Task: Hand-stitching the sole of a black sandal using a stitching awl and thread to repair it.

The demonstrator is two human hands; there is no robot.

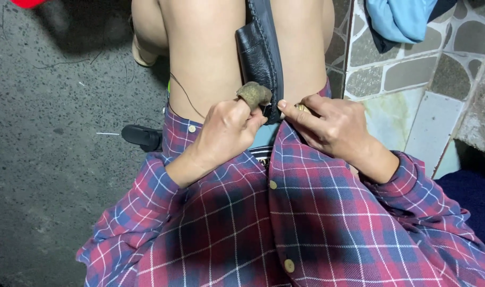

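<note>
A black leather shoe (259, 50) with stitching along its edge is clamped upright between my bare knees. My left hand (226, 133) pinches a brownish lump (254, 94) against the shoe's lower edge. My right hand (332, 127) is on the other side of the shoe, its thumb and fingers closed on a small brass-coloured piece (302, 108) that is mostly hidden. A thin dark thread (186, 95) runs down over my left thigh. Both arms are in red and blue plaid sleeves.
A small black object (141, 137) lies on the grey concrete floor (56, 159) to my left. On the right is a stone-patterned tiled wall (412, 74) with a light blue cloth (402, 18) on top. A red object (27, 2) shows at the top left.
</note>
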